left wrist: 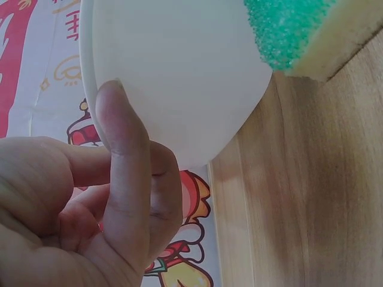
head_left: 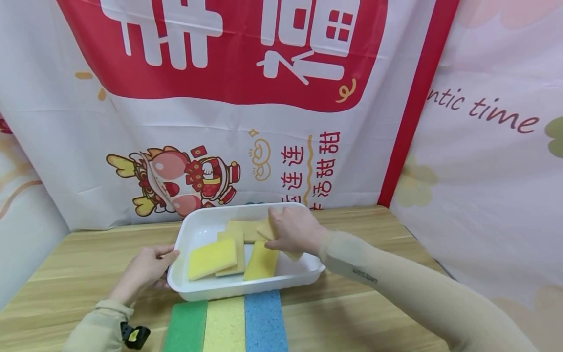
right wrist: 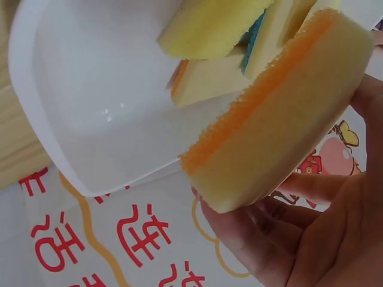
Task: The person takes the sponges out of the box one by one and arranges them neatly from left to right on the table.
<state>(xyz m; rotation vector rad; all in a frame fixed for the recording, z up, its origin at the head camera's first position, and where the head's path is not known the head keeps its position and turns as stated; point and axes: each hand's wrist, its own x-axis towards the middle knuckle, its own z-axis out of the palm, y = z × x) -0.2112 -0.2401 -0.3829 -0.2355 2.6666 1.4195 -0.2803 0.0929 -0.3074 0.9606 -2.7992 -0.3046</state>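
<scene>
A white plastic basin (head_left: 228, 292) stands on the table with several sponges in it. My left hand (head_left: 145, 268) grips its left end; in the left wrist view the thumb lies over the rim and the other fingers are curled at the outer side. Above the right part of the basin, my right hand (head_left: 295, 229) holds a sponge (right wrist: 281, 113), cream with an orange layer, between thumb and fingers. Below it lie a bright yellow sponge (head_left: 213, 258), a cream one (head_left: 238, 244), a deeper yellow one (head_left: 261, 261) and another cream one (head_left: 242, 227) at the back.
In front of the basin, green (head_left: 186, 322), yellow (head_left: 225, 322) and blue (head_left: 265, 320) sponges lie side by side on the wooden table (head_left: 352, 313). A printed cloth (head_left: 246, 117) hangs right behind the basin, and another (head_left: 492, 161) borders the table on the right.
</scene>
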